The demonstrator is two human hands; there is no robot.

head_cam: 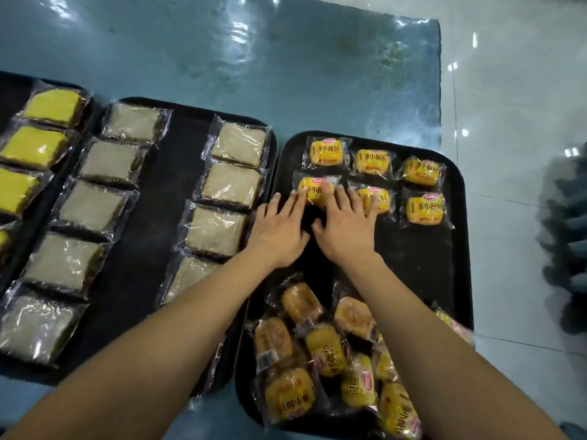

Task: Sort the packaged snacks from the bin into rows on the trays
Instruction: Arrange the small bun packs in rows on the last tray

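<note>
Two flat hands rest on the right tray (457,249): left hand (279,230) and right hand (346,230), fingers straight, press a yellow bun packet (316,188) in the second row. Loose packets (327,360) lie heaped at the tray's near end.

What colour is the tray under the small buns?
Black, plain with no pattern; the head view shows the tray beneath the yellow-orange buns.

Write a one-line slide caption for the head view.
Both hands, left and right, press flat on yellow bread packets in the right tray, aligning its second row.
</note>
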